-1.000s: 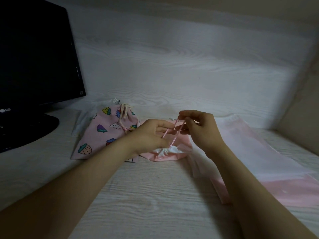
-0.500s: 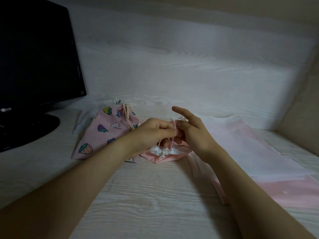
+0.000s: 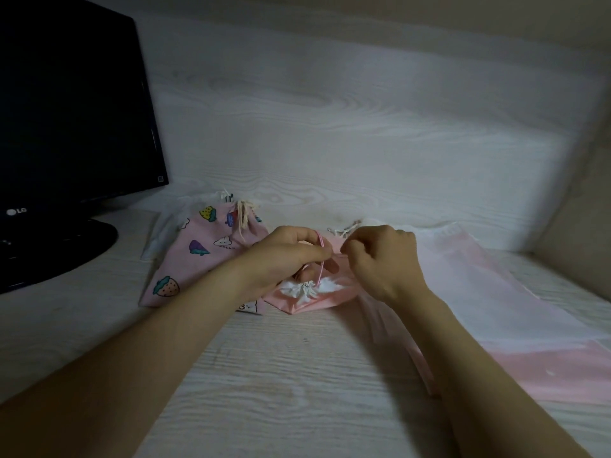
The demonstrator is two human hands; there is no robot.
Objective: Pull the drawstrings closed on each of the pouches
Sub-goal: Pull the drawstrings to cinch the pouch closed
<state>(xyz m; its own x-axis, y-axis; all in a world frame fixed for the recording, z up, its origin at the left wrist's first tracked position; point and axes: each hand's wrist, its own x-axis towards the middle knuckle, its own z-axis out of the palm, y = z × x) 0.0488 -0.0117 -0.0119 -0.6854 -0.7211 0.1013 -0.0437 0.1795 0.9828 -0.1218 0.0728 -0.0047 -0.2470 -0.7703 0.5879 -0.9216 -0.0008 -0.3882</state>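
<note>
One pink pouch point(image 3: 317, 300) lies right of the monitor point(image 3: 72, 110), mouth nearly gathered; our left hand point(image 3: 284, 256) pinches its cord point(image 3: 321, 259); our right hand point(image 3: 383, 259) curls, hold unclear; we fear a lopsided tug could snag the cord.

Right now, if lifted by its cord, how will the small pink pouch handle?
Probably floppy: the small pink pouch lies crumpled flat. Likely light; it looks near empty. It should dangle from the pink cord the left hand holds.
</note>
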